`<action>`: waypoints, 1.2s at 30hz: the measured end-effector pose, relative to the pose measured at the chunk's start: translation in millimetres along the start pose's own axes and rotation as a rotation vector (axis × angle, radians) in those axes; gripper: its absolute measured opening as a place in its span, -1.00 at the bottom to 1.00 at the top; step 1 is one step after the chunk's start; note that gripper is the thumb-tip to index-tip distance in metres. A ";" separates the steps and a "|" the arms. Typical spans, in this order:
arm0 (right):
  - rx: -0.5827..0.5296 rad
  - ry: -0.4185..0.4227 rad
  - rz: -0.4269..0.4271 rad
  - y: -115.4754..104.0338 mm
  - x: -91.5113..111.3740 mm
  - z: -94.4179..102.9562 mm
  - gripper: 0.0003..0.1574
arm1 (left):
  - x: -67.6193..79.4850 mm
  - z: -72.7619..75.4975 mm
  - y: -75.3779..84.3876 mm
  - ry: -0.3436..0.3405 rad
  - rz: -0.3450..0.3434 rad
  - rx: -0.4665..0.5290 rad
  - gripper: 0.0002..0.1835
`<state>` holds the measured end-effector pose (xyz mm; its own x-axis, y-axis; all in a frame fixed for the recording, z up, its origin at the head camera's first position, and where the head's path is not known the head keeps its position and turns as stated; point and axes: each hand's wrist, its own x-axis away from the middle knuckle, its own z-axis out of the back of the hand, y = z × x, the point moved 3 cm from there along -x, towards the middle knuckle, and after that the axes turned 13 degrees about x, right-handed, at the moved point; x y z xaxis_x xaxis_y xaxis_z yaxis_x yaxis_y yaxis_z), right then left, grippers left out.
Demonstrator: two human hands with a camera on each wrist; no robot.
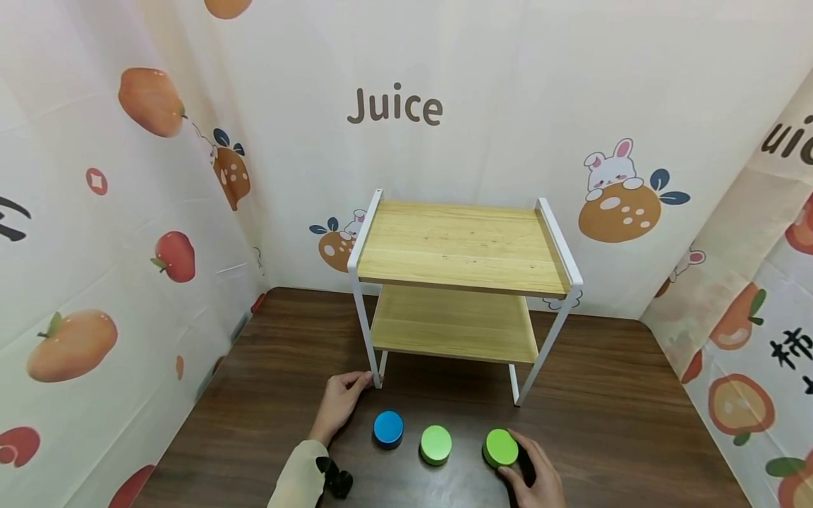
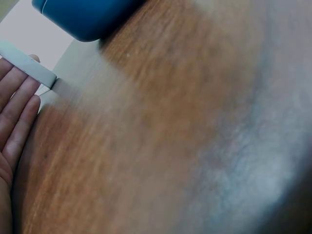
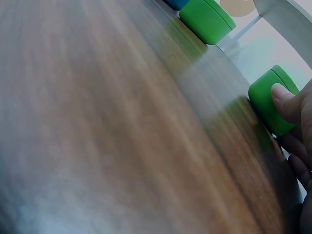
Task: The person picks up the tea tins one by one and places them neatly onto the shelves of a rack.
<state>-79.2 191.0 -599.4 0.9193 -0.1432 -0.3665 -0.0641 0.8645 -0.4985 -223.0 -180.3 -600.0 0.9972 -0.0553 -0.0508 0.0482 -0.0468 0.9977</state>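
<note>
Right grip [image 1: 538, 476], mine: drawn in to the width of its load, thumb on one side and fingers on the other. It holds one lime-green, round, flat-topped piece [image 1: 500, 448], solid-looking and smooth, a seam line running just below its top. The piece is upright at counter level; my hand comes to it from 4 o'clock. My right wrist view shows it at 3 o'clock.

Left grip [image 1: 339, 406], mine: thumb and fingers brought together at the foot of a slim leg, holding it low down. The leg is the front left one of a two-tier rack [image 1: 464, 243], white flat-bar frame, two pale yellow wood-grain boards. Rack upright on the counter [image 1: 622, 409], which is dark brown wood-grain.

Further pieces, taken from the head view:
One paler green, round, flat-topped piece [image 1: 435, 444], at 9 o'clock from the one I hold, apart from it; upright on the counter. Rack at 12 o'clock from this piece.
One blue, round, flat-topped piece [image 1: 388, 428], between 9 and 10 o'clock from the paler green one, near but not touching; upright. My left grip is at 10 o'clock from it.

Attire: one cream sleeve [image 1: 301, 473], at 7 o'clock from my left grip.

Surround: one white curtain [image 1: 483, 42], fruit and rabbit prints; dark lettering "Juice" [image 1: 395, 106] at 11 o'clock from the rack.
</note>
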 end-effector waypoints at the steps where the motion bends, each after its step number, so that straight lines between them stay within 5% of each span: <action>1: -0.004 0.002 0.001 0.0 0.1 0.1 -0.07 | 0.0 0.1 -0.1 -0.001 0.001 0.003 -0.71; 30: 0.038 0.058 0.026 2.5 1.6 -2.0 -0.11 | 2.2 0.7 -3.8 0.018 0.008 -0.061 -0.69; 36: 0.075 -0.010 -0.028 1.9 -1.4 2.5 -0.10 | 0.0 1.4 -3.1 0.040 -0.003 -0.081 -0.72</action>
<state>-79.7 194.0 -597.8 0.9243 -0.1636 -0.3449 -0.0089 0.8940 -0.4479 -223.2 -181.6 -603.1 0.9985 -0.0155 -0.0532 0.0537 0.0336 0.9980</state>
